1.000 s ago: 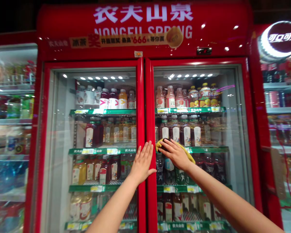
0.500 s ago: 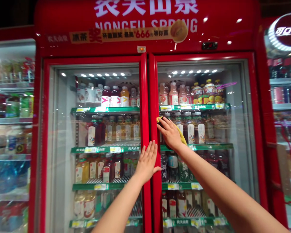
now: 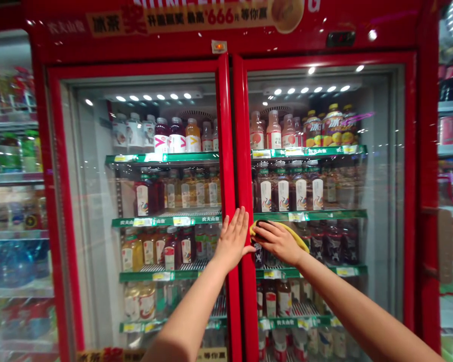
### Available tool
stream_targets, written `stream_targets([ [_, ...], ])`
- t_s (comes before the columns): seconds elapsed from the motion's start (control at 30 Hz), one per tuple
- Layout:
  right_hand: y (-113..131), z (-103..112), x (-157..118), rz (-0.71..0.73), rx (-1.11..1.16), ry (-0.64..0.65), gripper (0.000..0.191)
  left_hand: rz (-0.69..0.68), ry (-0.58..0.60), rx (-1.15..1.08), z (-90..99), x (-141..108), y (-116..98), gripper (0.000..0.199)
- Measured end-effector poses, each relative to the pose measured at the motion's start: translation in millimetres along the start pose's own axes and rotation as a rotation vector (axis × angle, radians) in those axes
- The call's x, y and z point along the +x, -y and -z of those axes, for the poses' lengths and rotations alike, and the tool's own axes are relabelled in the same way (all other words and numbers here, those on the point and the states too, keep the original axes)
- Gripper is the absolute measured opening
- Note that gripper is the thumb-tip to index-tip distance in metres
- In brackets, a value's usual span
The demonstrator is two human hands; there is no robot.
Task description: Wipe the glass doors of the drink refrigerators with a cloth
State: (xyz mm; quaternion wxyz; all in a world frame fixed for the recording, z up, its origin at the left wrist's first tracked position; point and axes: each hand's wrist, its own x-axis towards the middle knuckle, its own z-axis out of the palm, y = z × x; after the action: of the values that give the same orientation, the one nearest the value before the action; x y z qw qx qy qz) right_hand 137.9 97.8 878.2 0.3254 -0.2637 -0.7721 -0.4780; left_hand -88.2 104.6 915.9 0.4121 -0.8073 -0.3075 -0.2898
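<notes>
Probably soft, the cloth (image 3: 301, 240) sits against the right-hand glass (image 3: 385, 201), just beside the red frames (image 3: 243, 125) and under the right hand (image 3: 281, 243). That hand is laid over it, fingers extended; its thumb is hidden, so I cannot tell whether it also pinches. The left hand (image 3: 232, 243) is spread flat on the frames, holding nothing. Judging by its loose, rumpled edge, the cloth should be light and limp, not fragile, and liable to bunch or slip down smooth glass if pressure slackens. A broad palm over its middle seems the best hold, fingertips near its upper edge.
</notes>
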Motion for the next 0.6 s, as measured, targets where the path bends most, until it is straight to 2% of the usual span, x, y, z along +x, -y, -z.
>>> stream_targets([
  [0.1,-5,5,7,-0.188,-0.024,-0.152,0.042,0.01,0.003,0.026,-2.9,-2,-1,0.134],
  [0.17,-6,7,16,-0.243,-0.018,-0.221,0.044,0.049,-0.019,0.018,-4.2,-6,-3,0.139],
  [0.23,-4,7,23,-0.145,-0.004,-0.189,0.043,0.121,-0.061,-0.004,-4.1,-12,-3,0.14],
  [0.3,-2,6,29,-0.002,-0.002,-0.097,0.041,0.18,-0.095,-0.017,-2.2,-18,-2,0.138],
  [0.37,-3,5,35,0.061,-0.014,-0.033,0.04,0.185,-0.092,-0.014,1.1,-21,0,0.136],
  [0.47,-14,7,51,0.02,-0.043,-0.03,0.042,0.128,-0.045,0.003,7.3,-17,5,0.139],
  [0.6,-42,18,89,-0.059,-0.058,-0.04,0.045,0.131,-0.041,0.031,17.6,1,9,0.139],
])
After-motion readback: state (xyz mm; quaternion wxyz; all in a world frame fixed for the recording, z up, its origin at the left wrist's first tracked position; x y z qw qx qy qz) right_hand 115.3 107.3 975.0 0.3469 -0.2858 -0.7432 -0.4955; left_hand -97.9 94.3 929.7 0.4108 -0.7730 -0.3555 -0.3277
